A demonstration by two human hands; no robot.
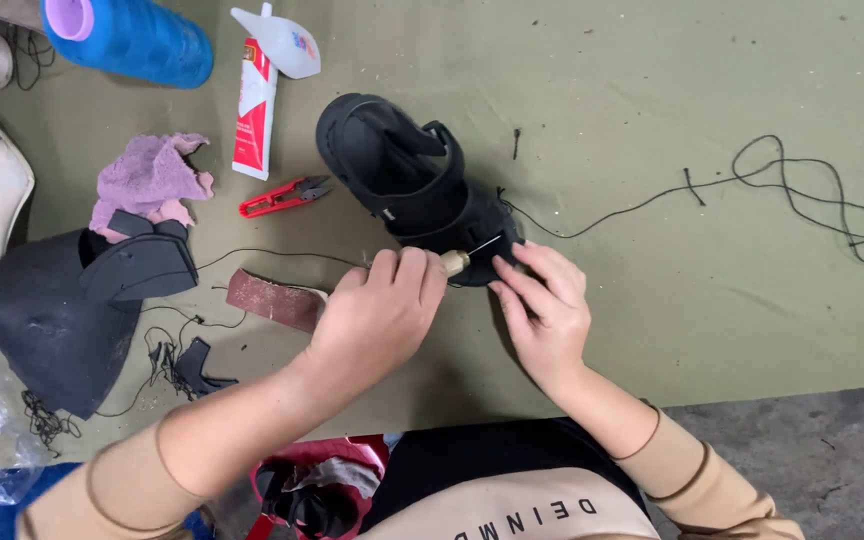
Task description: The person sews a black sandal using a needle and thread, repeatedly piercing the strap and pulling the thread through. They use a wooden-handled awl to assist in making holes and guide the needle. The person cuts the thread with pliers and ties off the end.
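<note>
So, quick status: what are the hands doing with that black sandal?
Left hand gripping a brass-tipped awl, needle into the black sandal. Right hand steadying the sandal's end. Black thread trails right across the cloth; nothing in the way.

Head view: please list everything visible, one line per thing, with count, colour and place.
sandal: 1, black, centre of cloth
awl: 1, brass-tipped, in left hand, needle at sandal
thread: 1 long strand, black, right of sandal
snips: 1, red, left of sandal
glue tube: 1, red and white, top centre
bottle: 1, white, top centre
spool: 1, blue, top left
rag: 1, pink, left
sandpaper: 1 strip, reddish-brown, beside left hand
shoe parts: several, black, left
cloth: 1, olive, covering surface
left hand: grips awl
right hand: steadies sandal
</note>
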